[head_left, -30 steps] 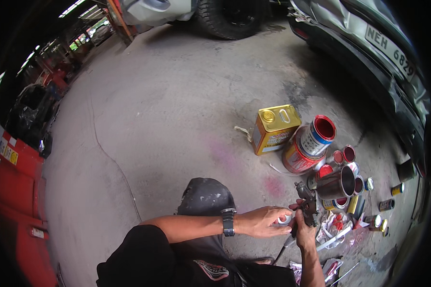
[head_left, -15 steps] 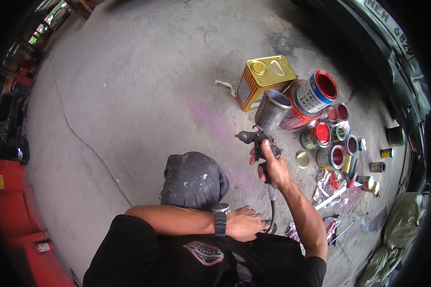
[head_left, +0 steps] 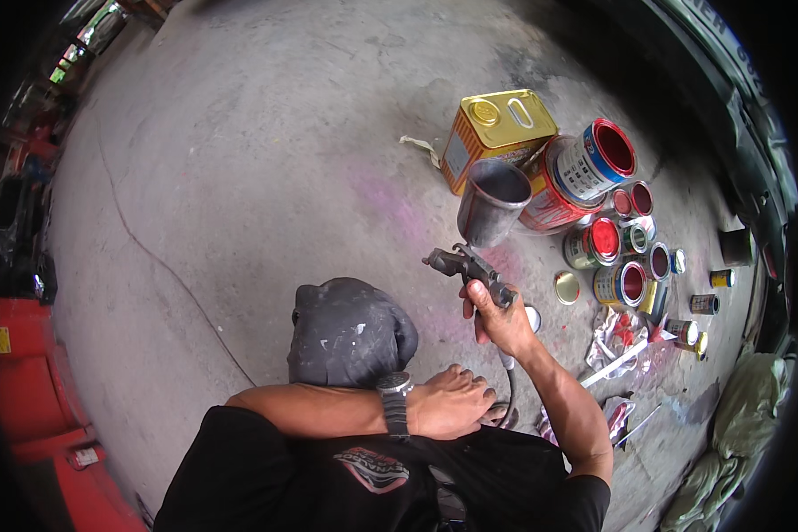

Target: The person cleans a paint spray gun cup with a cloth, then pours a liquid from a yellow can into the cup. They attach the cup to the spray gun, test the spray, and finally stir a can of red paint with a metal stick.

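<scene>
My right hand (head_left: 505, 324) is wrapped round the grip of a dark spray gun (head_left: 465, 266), its nozzle pointing left. A grey metal cup (head_left: 492, 206) stands at the gun's top and leans a little; its mouth shows a dark inside. From the bottom of the grip a hose (head_left: 512, 377) runs down behind my left hand. My left forearm lies across my knee in dark, paint-flecked cloth (head_left: 350, 328), a black watch (head_left: 395, 395) on the wrist. Beyond it my left hand (head_left: 448, 403) rests with fingers loosely bent and slightly apart; nothing shows in it.
A yellow square tin (head_left: 510, 124) stands past the cup. An open paint can (head_left: 594, 164) sits on a larger red-streaked can (head_left: 550, 208). Several smaller cans, a round lid (head_left: 567, 287) and stained crumpled wrapping (head_left: 616, 341) lie to the right. Red panels (head_left: 31, 372) stand at left.
The spray gun has tilted in my right hand and shifted slightly left, so the cup's mouth faces up more. My left hand has moved a little left and up.
</scene>
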{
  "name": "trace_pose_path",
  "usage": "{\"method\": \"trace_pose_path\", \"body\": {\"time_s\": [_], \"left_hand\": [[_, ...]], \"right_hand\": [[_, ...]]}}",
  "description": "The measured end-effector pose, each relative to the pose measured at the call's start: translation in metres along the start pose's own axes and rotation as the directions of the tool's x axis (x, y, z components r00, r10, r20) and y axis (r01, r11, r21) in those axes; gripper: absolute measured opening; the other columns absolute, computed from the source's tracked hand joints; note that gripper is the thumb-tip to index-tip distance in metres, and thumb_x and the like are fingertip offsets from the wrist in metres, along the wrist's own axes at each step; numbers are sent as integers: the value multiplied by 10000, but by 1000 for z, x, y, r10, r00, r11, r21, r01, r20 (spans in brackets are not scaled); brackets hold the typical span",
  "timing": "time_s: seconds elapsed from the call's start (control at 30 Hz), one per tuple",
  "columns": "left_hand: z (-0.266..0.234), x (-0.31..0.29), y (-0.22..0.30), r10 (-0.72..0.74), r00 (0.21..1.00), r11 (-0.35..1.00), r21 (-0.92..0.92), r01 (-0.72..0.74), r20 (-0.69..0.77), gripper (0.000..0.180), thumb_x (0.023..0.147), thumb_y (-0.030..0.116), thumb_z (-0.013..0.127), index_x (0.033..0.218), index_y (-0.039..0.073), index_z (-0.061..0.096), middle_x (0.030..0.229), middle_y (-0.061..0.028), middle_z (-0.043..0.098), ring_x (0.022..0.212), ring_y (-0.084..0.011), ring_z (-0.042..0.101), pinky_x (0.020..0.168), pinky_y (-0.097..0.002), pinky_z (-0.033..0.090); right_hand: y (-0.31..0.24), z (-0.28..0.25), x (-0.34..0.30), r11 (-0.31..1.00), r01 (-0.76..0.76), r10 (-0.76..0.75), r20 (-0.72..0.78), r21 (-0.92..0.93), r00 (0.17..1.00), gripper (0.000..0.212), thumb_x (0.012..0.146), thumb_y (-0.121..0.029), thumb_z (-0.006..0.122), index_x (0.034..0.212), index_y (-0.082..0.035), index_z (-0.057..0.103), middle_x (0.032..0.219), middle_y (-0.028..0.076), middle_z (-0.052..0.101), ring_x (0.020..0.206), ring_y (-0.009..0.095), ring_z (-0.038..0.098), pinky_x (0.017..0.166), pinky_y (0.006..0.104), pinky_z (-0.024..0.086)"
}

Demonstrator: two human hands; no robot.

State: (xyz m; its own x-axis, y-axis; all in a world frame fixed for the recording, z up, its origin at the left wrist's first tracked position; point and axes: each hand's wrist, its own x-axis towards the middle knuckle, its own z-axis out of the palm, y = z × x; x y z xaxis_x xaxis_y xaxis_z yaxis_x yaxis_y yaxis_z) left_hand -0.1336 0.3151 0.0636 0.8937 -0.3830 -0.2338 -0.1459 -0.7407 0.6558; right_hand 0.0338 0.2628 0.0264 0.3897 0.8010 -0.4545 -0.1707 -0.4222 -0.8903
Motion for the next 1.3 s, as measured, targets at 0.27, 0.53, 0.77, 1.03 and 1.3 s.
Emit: {"method": "trace_pose_path", "body": {"time_s": [0.27, 0.53, 0.77, 1.03, 1.3], "left_hand": [[-4, 2, -2, 16, 1000, 1000, 15, -16, 6, 473, 905, 286, 703, 1213, -40, 555, 1010, -195, 626, 901, -375, 669, 835, -482, 517], [-3, 2, -1, -13, 1000, 999, 49, 12, 22, 523, 931, 319, 674, 1302, -22, 536, 1072, -201, 597, 1001, -362, 633, 888, -475, 480], [-3, 0, -2, 17, 1000, 999, 31, -18, 22, 525, 936, 324, 666, 1316, -9, 521, 1067, -196, 589, 998, -370, 628, 892, -478, 478], [-10, 1, -4, 34, 999, 999, 7, -34, -2, 564, 941, 339, 661, 1358, -7, 505, 1054, -187, 594, 996, -366, 619, 884, -483, 476], [-20, 7, -5, -21, 999, 1000, 15, 21, 42, 576, 958, 367, 649, 1361, -21, 511, 1067, -196, 598, 1013, -372, 616, 887, -478, 485]], "right_hand": [[40, -19, -25, 934, 274, -293, -52, -232, 955, 434, 916, -389, 773, 935, 33, 668, 684, 75, 579, 623, 140, 523, 586, 349, 448], [60, -26, -45, 787, 418, -477, -16, -454, 879, 442, 834, -361, 835, 1023, 19, 713, 850, 175, 703, 740, 360, 698, 656, 405, 537], [63, -29, -48, 701, 479, -524, 74, -528, 849, 438, 821, -355, 839, 1078, -25, 708, 914, 158, 724, 744, 360, 706, 666, 417, 555], [66, -34, -48, 790, 423, -451, 46, -444, 891, 517, 894, -362, 767, 1216, 27, 654, 1067, 228, 709, 941, 412, 700, 801, 445, 552], [74, -58, -76, 852, 260, -331, -82, -454, 940, 476, 921, -368, 745, 1151, 44, 687, 1010, 252, 717, 933, 401, 706, 807, 438, 544]]}}
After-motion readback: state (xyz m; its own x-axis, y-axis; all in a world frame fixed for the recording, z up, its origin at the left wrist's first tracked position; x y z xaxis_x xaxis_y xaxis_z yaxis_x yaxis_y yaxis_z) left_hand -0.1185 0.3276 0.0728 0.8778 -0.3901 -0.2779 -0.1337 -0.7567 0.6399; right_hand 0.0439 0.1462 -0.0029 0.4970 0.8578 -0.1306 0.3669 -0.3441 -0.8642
